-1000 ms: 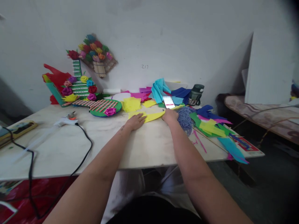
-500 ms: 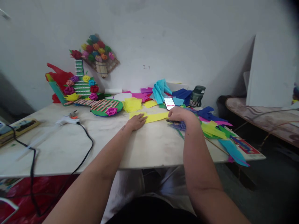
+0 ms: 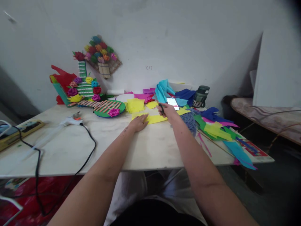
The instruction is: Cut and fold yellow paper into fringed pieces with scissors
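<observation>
A long strip of yellow crepe paper [image 3: 156,119] lies across the table. My left hand [image 3: 139,122] rests flat on the strip's left part, fingers stretched out. Above the strip's middle, my right hand [image 3: 168,110] is closed around small black scissors [image 3: 161,108], whose blades I cannot make out clearly. Just behind it lies a phone [image 3: 173,103] with its screen lit. Further yellow paper [image 3: 135,105] sits behind my left hand. A tangle of blue-grey yarn [image 3: 190,121] is to the right of the strip.
A guitar-shaped craft [image 3: 109,108] and a flower-decorated stand [image 3: 85,89] occupy the left back. At the left are a glue gun [image 3: 71,120] with its black cord and a power strip [image 3: 22,133]. Coloured paper [image 3: 217,130] and a bottle [image 3: 201,96] stand at the right.
My right hand has moved left and slightly up from the strip's right end, carrying the scissors and uncovering the yarn. My left hand stays on the paper. The view has shifted slightly.
</observation>
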The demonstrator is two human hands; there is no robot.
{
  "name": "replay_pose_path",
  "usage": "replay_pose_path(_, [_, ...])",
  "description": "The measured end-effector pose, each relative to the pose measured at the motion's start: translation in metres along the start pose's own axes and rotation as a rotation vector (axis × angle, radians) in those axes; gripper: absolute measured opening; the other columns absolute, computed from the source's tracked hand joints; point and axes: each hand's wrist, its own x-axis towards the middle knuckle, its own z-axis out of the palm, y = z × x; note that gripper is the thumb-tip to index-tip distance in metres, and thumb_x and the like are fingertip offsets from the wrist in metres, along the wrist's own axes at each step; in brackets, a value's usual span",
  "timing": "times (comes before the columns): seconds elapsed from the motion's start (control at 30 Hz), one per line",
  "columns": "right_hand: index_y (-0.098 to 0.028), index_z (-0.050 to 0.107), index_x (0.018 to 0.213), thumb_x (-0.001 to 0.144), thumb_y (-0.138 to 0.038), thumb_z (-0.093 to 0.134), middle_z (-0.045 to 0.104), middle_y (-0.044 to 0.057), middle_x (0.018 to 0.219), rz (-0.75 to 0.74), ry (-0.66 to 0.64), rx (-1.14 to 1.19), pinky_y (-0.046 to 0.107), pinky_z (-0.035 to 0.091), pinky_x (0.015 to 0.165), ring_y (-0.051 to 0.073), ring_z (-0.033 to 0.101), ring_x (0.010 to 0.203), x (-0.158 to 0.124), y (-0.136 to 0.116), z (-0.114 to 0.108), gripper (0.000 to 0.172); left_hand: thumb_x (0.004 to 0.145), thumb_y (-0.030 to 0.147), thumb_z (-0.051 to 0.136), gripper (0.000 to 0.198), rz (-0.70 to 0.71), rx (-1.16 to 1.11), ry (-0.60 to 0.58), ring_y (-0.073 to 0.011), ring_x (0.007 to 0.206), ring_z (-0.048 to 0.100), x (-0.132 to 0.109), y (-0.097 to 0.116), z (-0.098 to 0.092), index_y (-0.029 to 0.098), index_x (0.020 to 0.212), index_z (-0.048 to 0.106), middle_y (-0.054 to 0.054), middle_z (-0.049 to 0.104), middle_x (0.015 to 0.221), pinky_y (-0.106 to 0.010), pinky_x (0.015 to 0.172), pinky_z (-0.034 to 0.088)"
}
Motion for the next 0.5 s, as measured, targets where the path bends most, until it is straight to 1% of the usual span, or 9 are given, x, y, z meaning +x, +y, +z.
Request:
replay_pose_path(0.07, [-0.013, 0.059, 0.101, 0.076, -0.029, 0.058, 0.064, 0.003, 0.068, 0.044, -0.049, -0.005, 0.011, 0.024, 0.029, 0.004, 0.052, 0.041, 0.005, 0.008, 0.014, 0.030, 0.085, 0.048, 0.017, 0.066, -0.018, -0.019, 0.032, -0.0163, 0.127, 0.026, -0.001, 0.001, -0.001, 0.013, 0.139, 0.004, -0.008, 0.028, 0.140, -0.029, 0.103, 0.017])
replay_pose_path(0.1, [-0.012, 0.060, 0.099, 0.076, -0.028, 0.058, 0.064, 0.004, 0.069, 0.065, -0.058, -0.008, 0.011, 0.026, 0.030, 0.004, 0.052, 0.041, 0.006, 0.011, 0.020, 0.028, 0.085, 0.048, 0.019, 0.068, -0.024, -0.027, 0.039, -0.0166, 0.127, 0.027, -0.002, 0.002, -0.001, 0.012, 0.139, 0.001, -0.009, 0.030, 0.139, -0.029, 0.103, 0.018])
replay_pose_path(0.17, [-0.011, 0.058, 0.103, 0.079, -0.026, 0.054, 0.065, 0.005, 0.071, 0.099, -0.038, -0.037, 0.011, 0.033, 0.034, 0.004, 0.053, 0.042, 0.007, 0.018, 0.029, 0.029, 0.084, 0.048, 0.020, 0.069, -0.038, -0.043, 0.039, -0.0174, 0.126, 0.029, -0.003, 0.003, -0.002, 0.011, 0.138, -0.003, -0.008, 0.031, 0.138, -0.029, 0.102, 0.018])
replay_pose_path(0.23, [-0.012, 0.052, 0.115, 0.081, -0.027, 0.050, 0.066, 0.005, 0.072, 0.107, -0.033, -0.100, 0.014, 0.041, 0.041, 0.005, 0.054, 0.043, 0.007, 0.024, 0.034, 0.037, 0.084, 0.048, 0.021, 0.071, -0.046, -0.059, 0.032, -0.0183, 0.126, 0.029, -0.003, 0.003, -0.002, 0.011, 0.138, -0.005, -0.008, 0.031, 0.138, -0.030, 0.102, 0.019])
replay_pose_path(0.3, [-0.016, 0.041, 0.126, 0.081, -0.032, 0.050, 0.067, 0.003, 0.075, 0.080, -0.030, -0.224, 0.018, 0.045, 0.050, 0.008, 0.057, 0.048, 0.006, 0.030, 0.037, 0.049, 0.084, 0.048, 0.021, 0.072, -0.053, -0.068, 0.027, -0.0191, 0.126, 0.029, -0.003, 0.003, -0.002, 0.011, 0.138, -0.006, -0.008, 0.031, 0.138, -0.030, 0.102, 0.019])
replay_pose_path(0.37, [-0.023, 0.036, 0.131, 0.080, -0.039, 0.049, 0.068, 0.001, 0.079, 0.049, -0.035, -0.406, 0.021, 0.047, 0.058, 0.010, 0.060, 0.054, 0.006, 0.034, 0.038, 0.055, 0.083, 0.049, 0.021, 0.072, -0.055, -0.069, 0.028, -0.0195, 0.126, 0.029, -0.002, 0.003, -0.002, 0.011, 0.138, -0.006, -0.008, 0.032, 0.138, -0.030, 0.102, 0.018])
replay_pose_path(0.43, [-0.029, 0.036, 0.130, 0.079, -0.045, 0.048, 0.068, 0.000, 0.083, 0.032, -0.049, -0.595, 0.023, 0.045, 0.066, 0.012, 0.062, 0.064, 0.004, 0.034, 0.038, 0.055, 0.083, 0.050, 0.021, 0.072, -0.056, -0.064, 0.033, -0.0193, 0.126, 0.029, -0.002, 0.003, -0.002, 0.012, 0.138, -0.005, -0.007, 0.033, 0.138, -0.030, 0.102, 0.018])
replay_pose_path(0.5, [-0.031, 0.037, 0.130, 0.078, -0.049, 0.048, 0.068, 0.001, 0.089, 0.024, -0.062, -0.737, 0.025, 0.043, 0.073, 0.016, 0.063, 0.078, 0.003, 0.032, 0.039, 0.056, 0.083, 0.050, 0.021, 0.072, -0.054, -0.054, 0.039, -0.0189, 0.126, 0.029, -0.002, 0.003, -0.001, 0.013, 0.138, -0.005, -0.008, 0.033, 0.137, -0.030, 0.102, 0.019])
